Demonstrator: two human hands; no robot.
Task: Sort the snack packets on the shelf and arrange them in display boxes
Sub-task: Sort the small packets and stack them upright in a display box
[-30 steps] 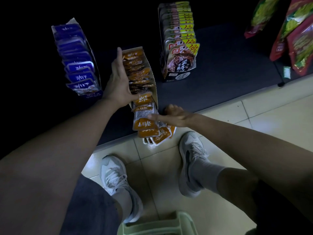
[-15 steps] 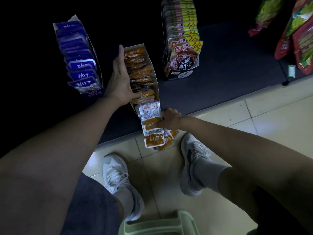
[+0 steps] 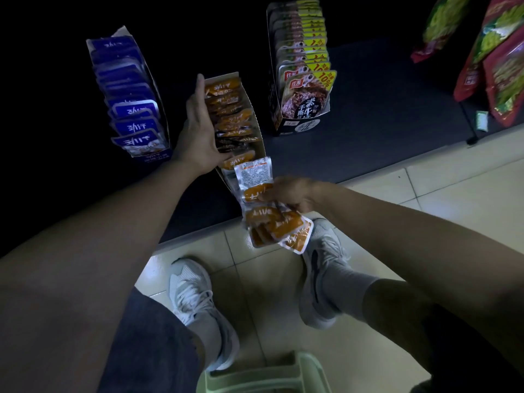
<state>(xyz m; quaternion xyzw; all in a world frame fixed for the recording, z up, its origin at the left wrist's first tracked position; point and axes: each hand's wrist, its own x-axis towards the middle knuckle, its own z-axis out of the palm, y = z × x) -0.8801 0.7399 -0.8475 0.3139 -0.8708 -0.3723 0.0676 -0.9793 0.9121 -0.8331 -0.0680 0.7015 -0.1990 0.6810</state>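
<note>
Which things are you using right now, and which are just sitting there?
Using: left hand, against the orange box; right hand, holding orange packets.
Just sitting: blue box, black box, red bags, green stool.

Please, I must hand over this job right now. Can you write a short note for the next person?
Left hand: flat against the left side of the orange box, steadying it.
Right hand: grips a bunch of orange packets at the box's front end, over the shelf edge.
Done: blue box and brown box look full; orange box mostly filled.
Left: probably slot the held bunch into the orange box front.
</note>
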